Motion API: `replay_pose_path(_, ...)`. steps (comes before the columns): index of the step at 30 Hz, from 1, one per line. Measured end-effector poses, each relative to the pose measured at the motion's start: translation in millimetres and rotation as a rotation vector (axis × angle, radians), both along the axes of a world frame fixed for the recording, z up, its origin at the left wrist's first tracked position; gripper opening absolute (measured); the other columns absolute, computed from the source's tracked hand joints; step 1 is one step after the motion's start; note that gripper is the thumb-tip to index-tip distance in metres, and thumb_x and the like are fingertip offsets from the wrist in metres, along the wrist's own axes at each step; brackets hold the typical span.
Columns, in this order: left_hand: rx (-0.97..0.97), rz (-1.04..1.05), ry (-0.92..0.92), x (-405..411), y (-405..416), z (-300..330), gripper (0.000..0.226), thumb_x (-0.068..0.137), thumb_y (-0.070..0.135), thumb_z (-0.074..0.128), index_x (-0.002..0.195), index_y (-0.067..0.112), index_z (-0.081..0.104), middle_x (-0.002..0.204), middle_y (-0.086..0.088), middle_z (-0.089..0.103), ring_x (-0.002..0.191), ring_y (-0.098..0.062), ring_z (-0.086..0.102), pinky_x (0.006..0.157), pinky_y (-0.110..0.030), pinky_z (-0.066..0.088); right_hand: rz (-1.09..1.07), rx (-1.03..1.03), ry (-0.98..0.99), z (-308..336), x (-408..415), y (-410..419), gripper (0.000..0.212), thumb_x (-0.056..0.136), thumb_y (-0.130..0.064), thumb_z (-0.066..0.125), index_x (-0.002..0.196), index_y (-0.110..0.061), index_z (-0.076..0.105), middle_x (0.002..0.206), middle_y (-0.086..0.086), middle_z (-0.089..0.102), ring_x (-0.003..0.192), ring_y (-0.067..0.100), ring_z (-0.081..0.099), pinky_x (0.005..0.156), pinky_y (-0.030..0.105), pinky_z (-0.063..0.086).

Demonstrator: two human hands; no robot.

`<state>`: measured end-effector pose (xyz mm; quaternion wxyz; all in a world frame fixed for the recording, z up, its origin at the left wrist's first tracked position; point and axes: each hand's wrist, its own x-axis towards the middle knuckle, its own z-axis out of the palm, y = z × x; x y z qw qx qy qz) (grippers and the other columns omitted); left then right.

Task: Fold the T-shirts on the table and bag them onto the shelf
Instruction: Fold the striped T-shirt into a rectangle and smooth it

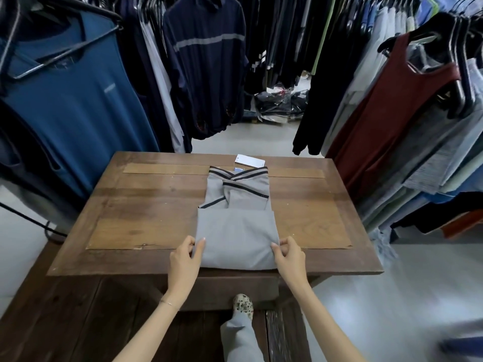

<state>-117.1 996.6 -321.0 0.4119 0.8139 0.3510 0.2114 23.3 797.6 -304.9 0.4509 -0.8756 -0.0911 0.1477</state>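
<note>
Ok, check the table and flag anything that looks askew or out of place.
Little stands out. The grey T-shirt lies squarely folded on the wooden table, left hand and right hand gripping its near corners. Only the white hang tag pokes out past the collar, slightly crooked.

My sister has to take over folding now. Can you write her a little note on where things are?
Left hand pinches the near left edge of the grey T-shirt; right hand pinches its near right edge.
The shirt lies on the wooden table, sleeves folded in, bottom part folded up, white tag at the collar end.
Left: finish the fold, bag it, shelve it. No bag or shelf in view.
</note>
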Motion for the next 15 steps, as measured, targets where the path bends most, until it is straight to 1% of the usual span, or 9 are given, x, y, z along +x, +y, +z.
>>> replay_pose_path(2, -0.047, -0.005, 0.043, -11, -4, -8, 0.017, 0.095, 0.033, 0.053, 0.091, 0.016, 0.049, 0.054, -0.002, 0.055, 0.053, -0.017, 0.052, 0.056, -0.037, 0.044, 0.006, 0.000, 0.088, -3, -6, -7, 0.017, 0.093, -0.024, 0.060, 0.100, -0.016, 0.048, 0.068, -0.007, 0.063, 0.082, 0.021, 0.063, 0.078, 0.038, 0.049)
replay_pose_path(3, -0.076, 0.003, 0.046, -13, -5, -9, 0.018, 0.095, 0.032, 0.053, 0.105, 0.018, 0.049, 0.063, -0.002, 0.063, 0.063, -0.019, 0.059, 0.064, -0.040, 0.049, 0.005, 0.007, 0.108, -4, -7, -9, 0.019, 0.092, -0.025, 0.061, 0.103, -0.017, 0.047, 0.068, -0.010, 0.062, 0.084, 0.019, 0.062, 0.080, 0.037, 0.049)
replay_pose_path(4, -0.089, 0.009, 0.042, -12, -5, -8, 0.025, 0.096, 0.031, 0.052, 0.116, 0.017, 0.047, 0.072, -0.002, 0.067, 0.071, -0.019, 0.061, 0.071, -0.041, 0.050, 0.015, -0.014, 0.105, -4, -6, -11, 0.018, 0.092, -0.026, 0.062, 0.102, -0.016, 0.051, 0.068, -0.010, 0.062, 0.085, 0.018, 0.061, 0.080, 0.035, 0.049)
replay_pose_path(5, -0.088, 0.011, 0.033, -11, -6, -5, 0.029, 0.096, 0.030, 0.052, 0.121, 0.016, 0.047, 0.074, -0.003, 0.068, 0.074, -0.019, 0.059, 0.075, -0.041, 0.049, 0.028, -0.032, 0.093, -3, -4, -11, 0.015, 0.092, -0.027, 0.062, 0.096, -0.014, 0.057, 0.070, -0.008, 0.064, 0.085, 0.017, 0.061, 0.077, 0.033, 0.047)
replay_pose_path(8, -0.058, -0.006, 0.033, -9, -5, 2, 0.029, 0.097, 0.029, 0.049, 0.123, 0.016, 0.047, 0.064, -0.008, 0.065, 0.070, -0.025, 0.059, 0.070, -0.042, 0.046, 0.018, -0.024, 0.089, 1, -1, -13, 0.019, 0.091, -0.028, 0.062, 0.083, -0.012, 0.068, 0.079, 0.000, 0.069, 0.082, 0.016, 0.062, 0.070, 0.029, 0.044)
replay_pose_path(9, -0.057, -0.021, 0.061, -11, -5, 3, 0.029, 0.098, 0.030, 0.048, 0.124, 0.017, 0.046, 0.064, -0.005, 0.065, 0.073, -0.024, 0.060, 0.071, -0.042, 0.047, 0.011, -0.034, 0.096, 1, -1, -14, 0.019, 0.091, -0.028, 0.062, 0.082, -0.013, 0.068, 0.080, 0.001, 0.069, 0.082, 0.016, 0.062, 0.071, 0.030, 0.045)
replay_pose_path(11, -0.074, -0.023, 0.122, -17, -5, 2, 0.032, 0.098, 0.033, 0.047, 0.125, 0.017, 0.045, 0.075, 0.004, 0.064, 0.085, -0.020, 0.061, 0.072, -0.039, 0.050, 0.027, -0.100, 0.123, -4, -3, -17, 0.018, 0.091, -0.030, 0.062, 0.081, -0.015, 0.068, 0.080, 0.001, 0.069, 0.082, 0.017, 0.062, 0.075, 0.031, 0.046)
replay_pose_path(13, -0.088, 0.015, 0.143, -22, -7, 0, 0.029, 0.097, 0.036, 0.048, 0.118, 0.017, 0.048, 0.078, 0.007, 0.064, 0.082, -0.014, 0.060, 0.066, -0.032, 0.048, 0.038, -0.139, 0.155, -9, -5, -19, 0.024, 0.090, -0.034, 0.063, 0.079, -0.013, 0.070, 0.076, -0.001, 0.069, 0.080, 0.016, 0.062, 0.075, 0.031, 0.046)
replay_pose_path(15, -0.073, 0.045, 0.162, -25, -8, 0, 0.024, 0.095, 0.041, 0.049, 0.103, 0.018, 0.053, 0.071, 0.006, 0.064, 0.071, -0.009, 0.060, 0.059, -0.028, 0.047, 0.041, -0.148, 0.174, -12, -6, -18, 0.034, 0.088, -0.038, 0.064, 0.075, -0.008, 0.071, 0.069, 0.001, 0.067, 0.075, 0.017, 0.062, 0.070, 0.030, 0.044)
